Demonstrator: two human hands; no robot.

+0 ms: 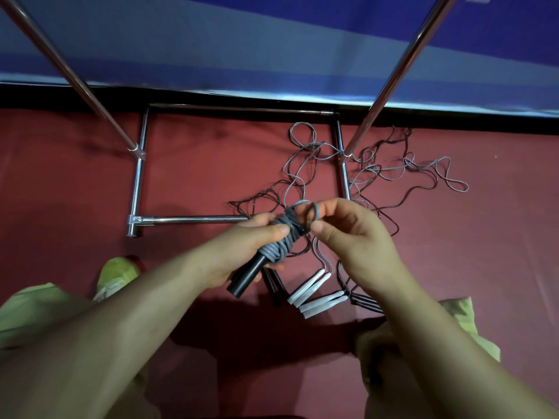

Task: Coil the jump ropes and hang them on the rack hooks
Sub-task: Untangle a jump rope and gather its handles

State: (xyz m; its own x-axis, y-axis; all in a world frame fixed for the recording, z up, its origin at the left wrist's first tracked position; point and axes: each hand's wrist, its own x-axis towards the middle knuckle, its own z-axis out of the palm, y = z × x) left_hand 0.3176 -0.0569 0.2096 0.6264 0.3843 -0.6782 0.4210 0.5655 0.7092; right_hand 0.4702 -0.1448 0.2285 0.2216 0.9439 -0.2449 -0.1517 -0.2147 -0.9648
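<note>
I'm looking down at both hands working above the red floor (75, 182). My left hand (242, 252) grips the coiled grey jump rope (279, 237) — fingers wrapped round the bundle, thumb pressed across the top of the wraps, with the black handles (246, 275) poking out below the palm toward me. My right hand (354, 237) pinches a small grey loop (314, 211) of that same rope at the top end of the bundle, thumb and fingertips closed on it. So the rope is in the air between the two hands, nowhere near a hook. Beneath them the loose ropes (378, 170) lie tangled on the floor, grey and dark cords crossing each other and running over the right bar of the rack base. Just under my right wrist lie the white handles (314, 294), side by side, and beside them a pair of dark handles (366, 302) — partly hidden by my forearm. The chrome rack base (137, 182) sits on the floor ahead, its two uprights (75, 77) rising out of frame at left and right. Behind it hangs a blue panel (272, 40). My green shoe (116, 275) shows at lower left.
</note>
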